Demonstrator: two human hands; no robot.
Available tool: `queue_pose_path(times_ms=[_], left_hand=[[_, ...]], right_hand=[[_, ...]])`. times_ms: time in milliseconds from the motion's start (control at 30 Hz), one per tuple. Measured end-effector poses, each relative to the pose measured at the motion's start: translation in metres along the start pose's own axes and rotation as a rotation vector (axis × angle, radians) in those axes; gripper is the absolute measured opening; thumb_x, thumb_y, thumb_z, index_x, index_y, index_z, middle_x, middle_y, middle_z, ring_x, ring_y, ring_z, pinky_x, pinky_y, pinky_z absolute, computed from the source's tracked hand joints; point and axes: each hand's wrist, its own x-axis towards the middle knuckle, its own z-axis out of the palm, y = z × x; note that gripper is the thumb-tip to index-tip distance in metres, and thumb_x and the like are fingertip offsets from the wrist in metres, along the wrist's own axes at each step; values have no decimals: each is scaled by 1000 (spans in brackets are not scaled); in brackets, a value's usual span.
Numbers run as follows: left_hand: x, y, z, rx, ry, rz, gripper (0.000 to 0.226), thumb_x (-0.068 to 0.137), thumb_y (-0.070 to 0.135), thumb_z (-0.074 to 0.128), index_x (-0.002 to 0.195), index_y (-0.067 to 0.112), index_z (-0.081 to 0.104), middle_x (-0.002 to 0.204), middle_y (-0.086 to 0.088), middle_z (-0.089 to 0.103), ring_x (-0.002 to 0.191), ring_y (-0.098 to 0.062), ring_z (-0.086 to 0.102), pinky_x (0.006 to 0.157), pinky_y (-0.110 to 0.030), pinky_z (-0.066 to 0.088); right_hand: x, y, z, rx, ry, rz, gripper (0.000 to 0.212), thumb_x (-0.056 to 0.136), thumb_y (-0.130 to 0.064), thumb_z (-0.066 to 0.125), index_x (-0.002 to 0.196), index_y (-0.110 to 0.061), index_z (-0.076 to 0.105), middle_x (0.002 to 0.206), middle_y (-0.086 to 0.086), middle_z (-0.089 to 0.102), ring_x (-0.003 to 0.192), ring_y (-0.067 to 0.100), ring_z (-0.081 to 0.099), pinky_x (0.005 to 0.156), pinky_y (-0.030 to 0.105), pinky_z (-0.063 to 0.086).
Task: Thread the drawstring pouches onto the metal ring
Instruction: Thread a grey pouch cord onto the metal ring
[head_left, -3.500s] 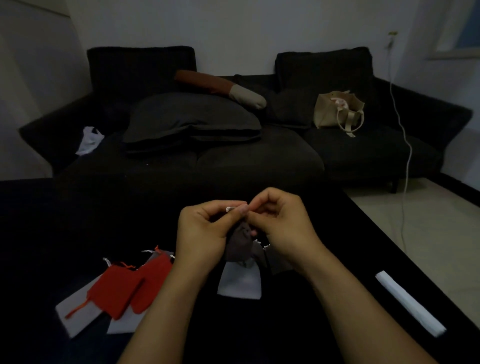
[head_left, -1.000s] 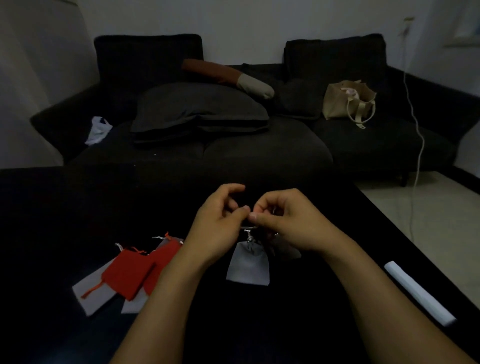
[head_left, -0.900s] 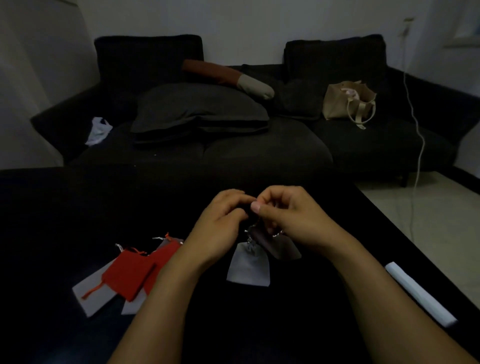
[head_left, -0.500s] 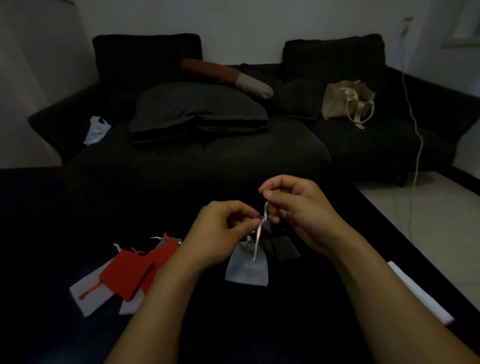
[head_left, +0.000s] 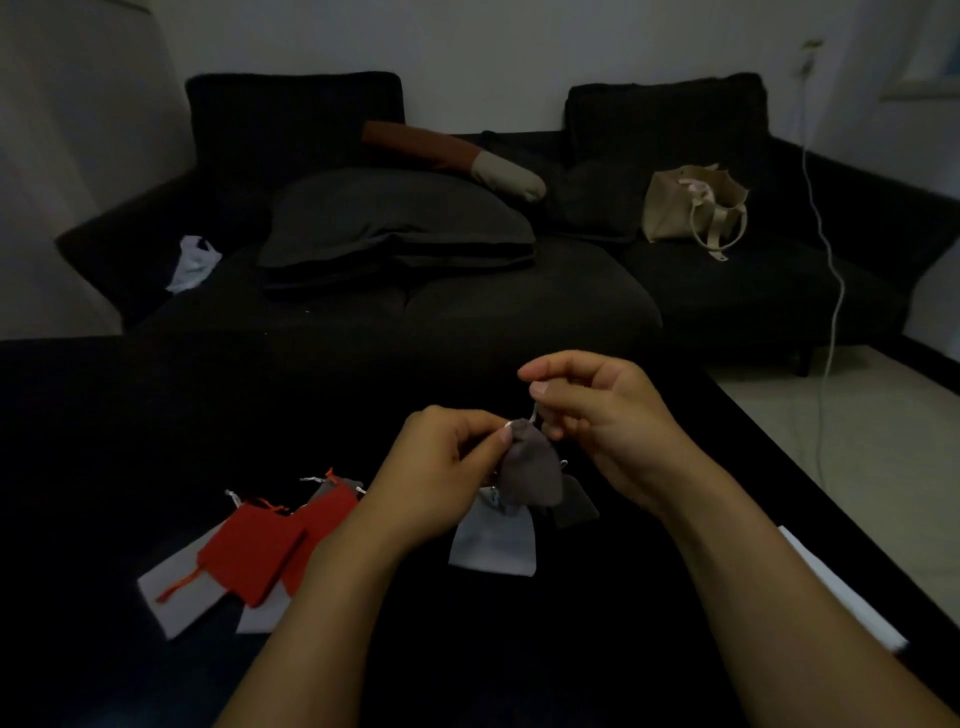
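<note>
dim living room, dark table: left hand pinches a brown pouch's neck steady while right hand pinches its white drawstring taut; metal ring hidden; red pouches wait nearby.

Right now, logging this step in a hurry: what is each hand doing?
Left hand: pinches the top of the brown pouch.
Right hand: pinches the pouch's white drawstring, pulling it upward.

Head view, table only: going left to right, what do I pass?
Red pouches → left hand → brown-grey pouch it pinches → right hand pulling the drawstring → white strip at the table edge.
</note>
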Motion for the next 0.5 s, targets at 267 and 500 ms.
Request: queue_pose_path(times_ms=[267, 500], left_hand=[[1, -2, -6, 41, 104, -40, 16, 94, 14, 62, 96, 21, 77, 87, 8, 76, 85, -1, 71, 78, -26, 59], [2, 3, -3, 13, 155, -152, 19, 94, 20, 60, 80, 21, 72, 74, 5, 72, 70, -2, 68, 60, -17, 52]], right_hand=[[1, 9, -9, -717, -131, -76, 13, 90, -27, 67, 87, -19, 76, 72, 1, 72, 66, 9, 64, 64, 30, 53], [-1, 3, -4, -797, -182, -53, 19, 94, -29, 61, 83, -16, 70, 84, -2, 66, 76, 6, 62, 71, 26, 51]])
